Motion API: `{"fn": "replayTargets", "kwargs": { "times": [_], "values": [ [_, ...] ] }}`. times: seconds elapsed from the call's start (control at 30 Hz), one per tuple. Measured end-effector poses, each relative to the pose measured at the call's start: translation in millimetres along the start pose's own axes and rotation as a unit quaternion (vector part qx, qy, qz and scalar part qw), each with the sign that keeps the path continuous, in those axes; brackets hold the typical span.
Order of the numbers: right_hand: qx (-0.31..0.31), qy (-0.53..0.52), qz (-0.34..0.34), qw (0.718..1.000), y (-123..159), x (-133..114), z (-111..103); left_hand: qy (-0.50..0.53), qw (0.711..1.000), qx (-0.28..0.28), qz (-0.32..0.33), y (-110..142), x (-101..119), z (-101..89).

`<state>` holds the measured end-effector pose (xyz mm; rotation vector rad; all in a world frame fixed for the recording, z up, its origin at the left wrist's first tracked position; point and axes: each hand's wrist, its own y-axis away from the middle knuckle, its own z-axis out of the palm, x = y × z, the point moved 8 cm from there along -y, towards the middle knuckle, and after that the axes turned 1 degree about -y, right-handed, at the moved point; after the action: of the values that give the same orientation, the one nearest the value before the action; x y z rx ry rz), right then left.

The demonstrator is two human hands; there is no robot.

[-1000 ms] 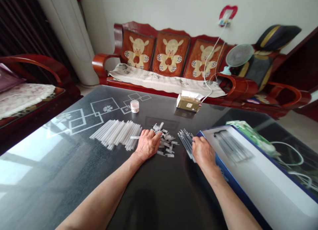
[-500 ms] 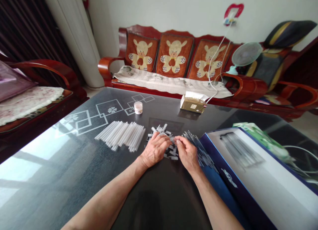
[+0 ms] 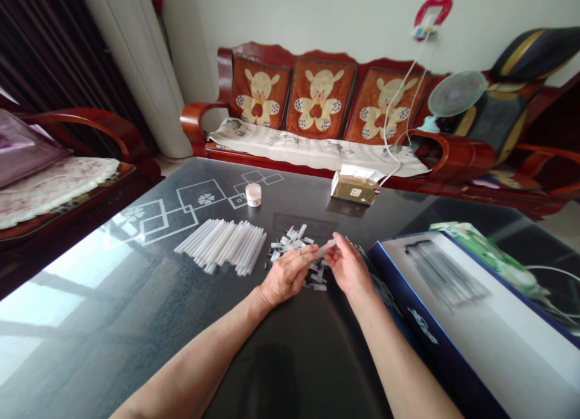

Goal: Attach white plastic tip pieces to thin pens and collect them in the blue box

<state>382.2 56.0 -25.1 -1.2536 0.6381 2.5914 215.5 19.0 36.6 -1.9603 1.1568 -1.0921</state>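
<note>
My left hand [image 3: 286, 276] and my right hand [image 3: 348, 267] meet just above the dark glass table [image 3: 136, 298], fingers pinched on the two ends of a short clear plastic piece [image 3: 325, 247]. Under and behind them lies a heap of small clear and black parts [image 3: 294, 243]. A row of long translucent tubes [image 3: 224, 246] lies to the left. Thin clear rods [image 3: 376, 280] lie to the right of my right hand, partly hidden by it.
An open blue box with a white inside [image 3: 462, 322] holds more rods at the right. A small pink-lidded jar [image 3: 253, 195] and a tissue box [image 3: 354, 188] stand farther back. A green packet [image 3: 484, 250], cables, a red wooden sofa [image 3: 317, 105] and a fan [image 3: 453, 96] lie beyond.
My right hand left the rods by the blue box and came across to my left hand. Both hands rose off the heap with a small clear piece between them.
</note>
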Motion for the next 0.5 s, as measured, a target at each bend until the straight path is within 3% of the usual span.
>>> {"fn": "replayTargets", "kwargs": {
  "times": [0.1, 0.27, 0.5],
  "values": [
    [-0.005, 0.054, -0.055, 0.997, 5.0, -5.9, -4.4, -0.109, 0.993, 0.021, -0.039, 2.0, -15.7, -8.5],
    [-0.019, 0.135, -0.138, 0.981, 16.4, -4.3, -2.8, -0.295, 0.954, -0.020, -0.052, -3.0, -19.4, -11.4],
    [-0.085, 0.211, -0.134, 0.965, 22.4, 16.6, 12.1, -0.274, 0.958, -0.065, -0.049, 0.6, -12.9, 3.4]
  ]
}}
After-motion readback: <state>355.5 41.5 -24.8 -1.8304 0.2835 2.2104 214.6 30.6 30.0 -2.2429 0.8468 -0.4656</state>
